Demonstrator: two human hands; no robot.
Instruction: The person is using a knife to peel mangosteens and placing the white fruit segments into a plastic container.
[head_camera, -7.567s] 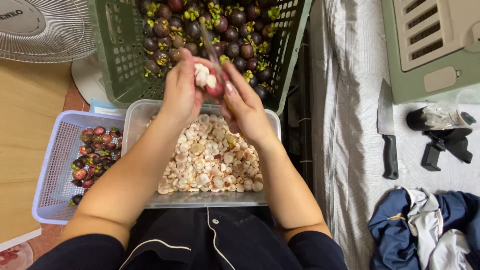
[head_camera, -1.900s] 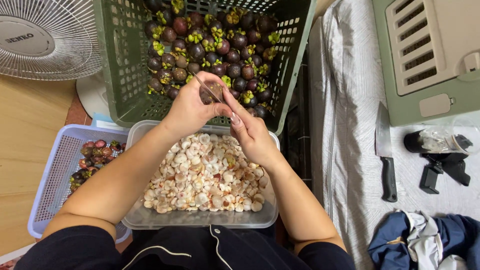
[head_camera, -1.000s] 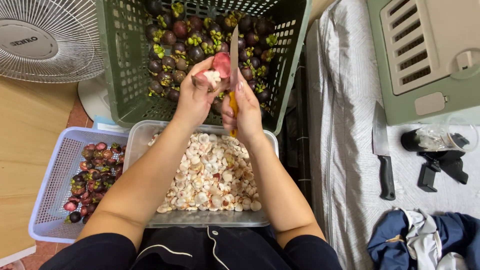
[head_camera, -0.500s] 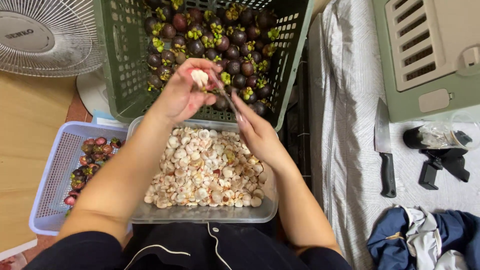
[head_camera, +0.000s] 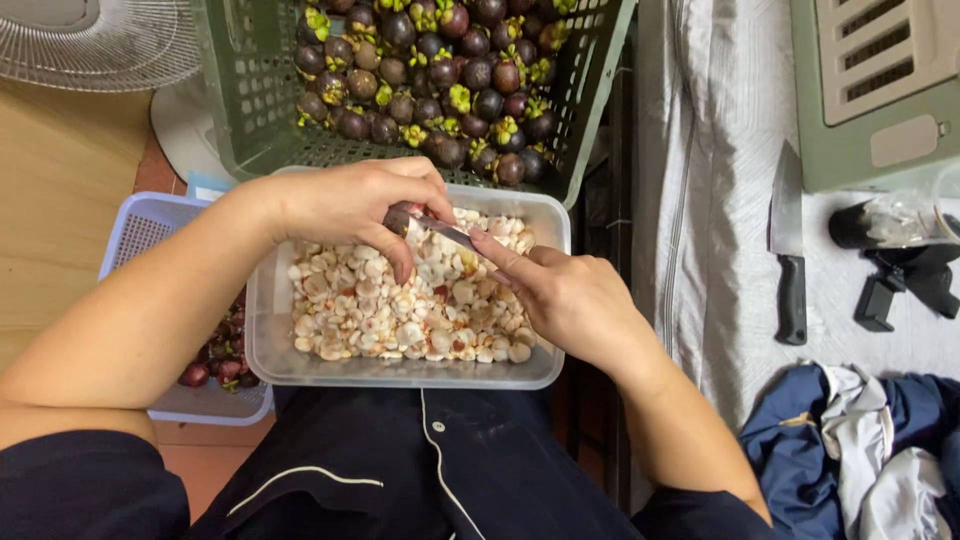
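My left hand (head_camera: 355, 205) curls around a piece of dark purple mangosteen (head_camera: 400, 216), held just above a clear plastic tub (head_camera: 400, 372) heaped with white peeled segments (head_camera: 400, 310). My right hand (head_camera: 565, 300) grips a small knife (head_camera: 447, 232), index finger along its back, the blade tip against the fruit in my left hand. Behind the tub stands a green slatted crate (head_camera: 250, 110) full of whole purple mangosteens (head_camera: 440, 70) with green caps.
A pale blue basket (head_camera: 140, 225) with dark rinds sits at the left of the tub. A white fan (head_camera: 90, 45) stands at upper left. On the striped cloth to the right lie a black-handled knife (head_camera: 790, 250), a black gadget (head_camera: 890, 270) and crumpled blue clothing (head_camera: 860, 450).
Both hands have dropped from in front of the crate down over the tub. The white segment seen between the left fingers is gone from view, and the blade now lies against the fruit.
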